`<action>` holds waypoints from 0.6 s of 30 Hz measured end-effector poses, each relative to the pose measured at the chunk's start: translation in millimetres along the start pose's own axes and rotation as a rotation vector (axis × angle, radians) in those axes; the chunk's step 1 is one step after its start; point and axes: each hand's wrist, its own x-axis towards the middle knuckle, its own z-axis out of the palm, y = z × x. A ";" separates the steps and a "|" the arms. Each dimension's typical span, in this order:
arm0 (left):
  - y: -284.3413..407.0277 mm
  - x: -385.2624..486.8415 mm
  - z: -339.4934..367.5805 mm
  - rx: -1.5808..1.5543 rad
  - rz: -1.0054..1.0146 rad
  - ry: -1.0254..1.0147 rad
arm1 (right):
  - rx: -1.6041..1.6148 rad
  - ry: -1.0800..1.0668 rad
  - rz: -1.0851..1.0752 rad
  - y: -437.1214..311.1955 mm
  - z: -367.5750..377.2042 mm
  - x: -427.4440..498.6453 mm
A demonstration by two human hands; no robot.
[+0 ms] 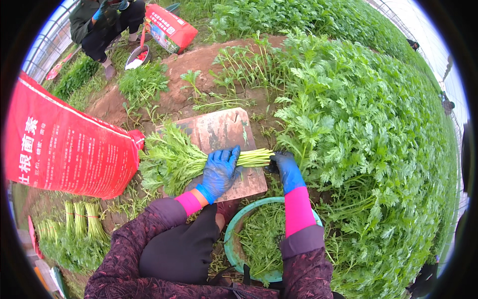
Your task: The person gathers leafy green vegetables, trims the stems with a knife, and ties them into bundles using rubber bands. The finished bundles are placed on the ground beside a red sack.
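Note:
A bunch of leafy greens, probably garland chrysanthemum [173,160], lies across a worn, stained board [220,127] in front of me. Its leaves point left and its pale stems point right. My left hand [220,170], in a blue glove, is closed over the stems at the middle of the board. At the cut stem ends, past the board's right edge, is my right hand [288,172], also blue-gloved, with darkened, curled fingers. Whether those fingers pinch the stem ends or hold something is hidden. Below the right forearm stands a turquoise basin [230,239] with loose leaves in it.
A large red printed sack [74,149] stands at left, with tied bundles of greens [80,220] below it. Dense growing plants [354,123] fill the right side. At upper left a person [108,30] sits near a bowl [146,58] and another red bag [171,31].

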 end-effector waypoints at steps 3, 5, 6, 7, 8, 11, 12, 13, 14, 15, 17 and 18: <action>3.1 1.0 -3.1 0.012 0.028 -0.106 | 0.199 0.122 -0.091 12.0 5.4 -8.0; 5.2 0.1 -5.0 0.067 0.043 -0.110 | 0.556 -0.048 -0.044 15.2 10.6 -9.1; 6.3 -0.3 -5.6 0.048 0.012 -0.176 | 0.525 -0.027 -0.093 14.8 12.3 -8.3; 6.9 0.2 -5.7 0.027 -0.010 -0.201 | 0.498 0.022 -0.120 13.9 15.2 -5.7; 8.3 0.2 -5.7 0.023 -0.025 -0.194 | 0.437 0.041 -0.195 11.9 18.8 -0.9; 10.8 0.9 -5.0 0.005 -0.018 -0.276 | 0.251 -0.080 -0.299 11.3 23.9 4.9; 11.2 0.6 -4.5 0.007 -0.029 -0.252 | 0.229 -0.122 -0.237 10.9 26.2 7.0; 11.6 0.5 -3.6 0.003 -0.042 -0.258 | 0.217 -0.239 -0.203 10.5 25.7 5.9; 11.4 -0.3 -2.6 -0.005 -0.051 -0.264 | 0.248 -0.162 -0.192 8.9 26.8 5.7; 10.0 -0.8 -1.0 -0.019 -0.047 -0.238 | 0.301 -0.179 -0.234 5.4 26.2 3.4; 7.5 -3.6 3.0 -0.051 -0.037 -0.197 | 0.215 -0.097 -0.295 -1.6 29.0 -6.2; 6.4 -4.7 5.8 -0.097 -0.038 -0.178 | 0.142 -0.005 -0.335 -6.0 29.5 -15.6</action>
